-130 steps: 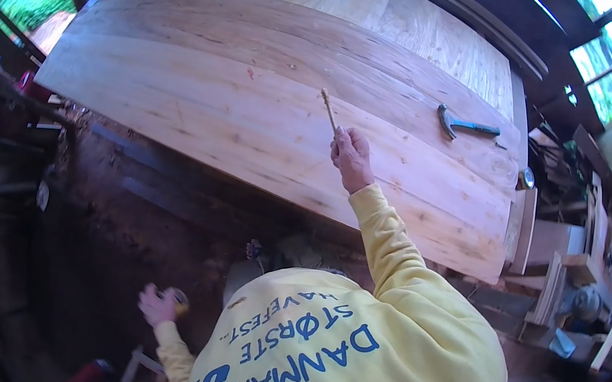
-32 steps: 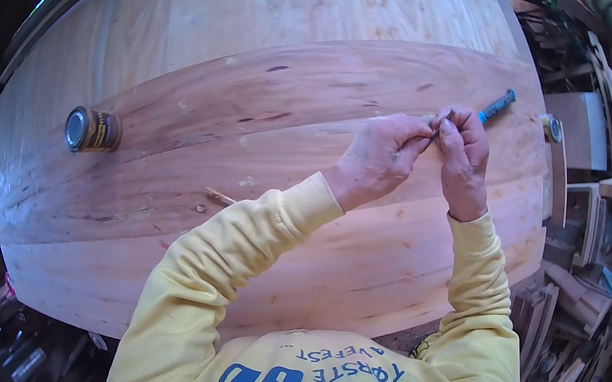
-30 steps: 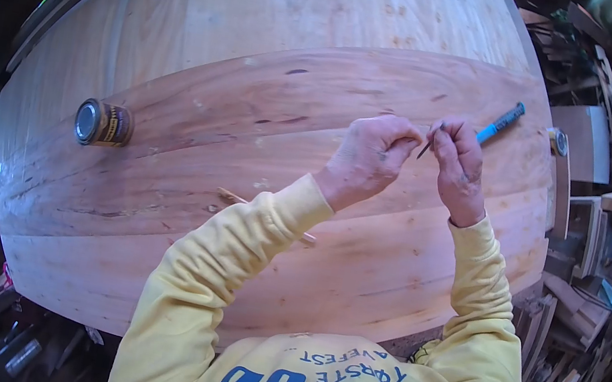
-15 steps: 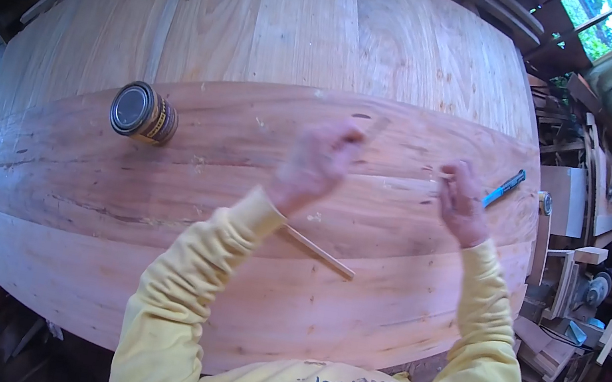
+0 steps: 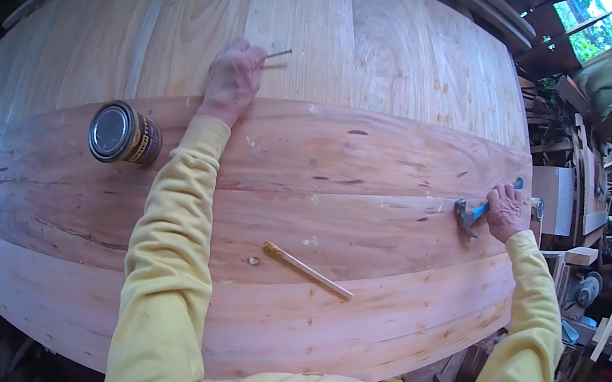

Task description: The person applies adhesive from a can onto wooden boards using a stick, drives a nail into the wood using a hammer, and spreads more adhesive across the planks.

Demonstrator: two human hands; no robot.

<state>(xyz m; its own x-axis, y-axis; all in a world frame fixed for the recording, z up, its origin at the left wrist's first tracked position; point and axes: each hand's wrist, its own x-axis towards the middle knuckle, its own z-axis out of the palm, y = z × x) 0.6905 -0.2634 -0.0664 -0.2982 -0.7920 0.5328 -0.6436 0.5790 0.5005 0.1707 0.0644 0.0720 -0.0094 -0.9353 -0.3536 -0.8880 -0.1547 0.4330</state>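
One nail (image 5: 279, 54) juts rightward, its long axis slanting slightly away, from the left hand (image 5: 233, 82), fingertips clamped on it; the right hand (image 5: 508, 211) wraps fingers around one hammer (image 5: 467, 217), head leftward. One tin (image 5: 125, 134) and one stick (image 5: 309, 271) sit nearside of the left fingers.

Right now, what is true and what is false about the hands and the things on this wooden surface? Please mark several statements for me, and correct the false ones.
1. The right hand is on the handle of the hammer. True.
2. The left hand is empty. False: the left hand holds a thin nail-like piece.
3. The wooden stick is inside the can. False: the stick lies on the wooden surface, apart from the can.
4. The sleeves on both arms are yellow. True.
5. The hammer head lies nearer to the can than to the right hand. False: it is beside the right hand.
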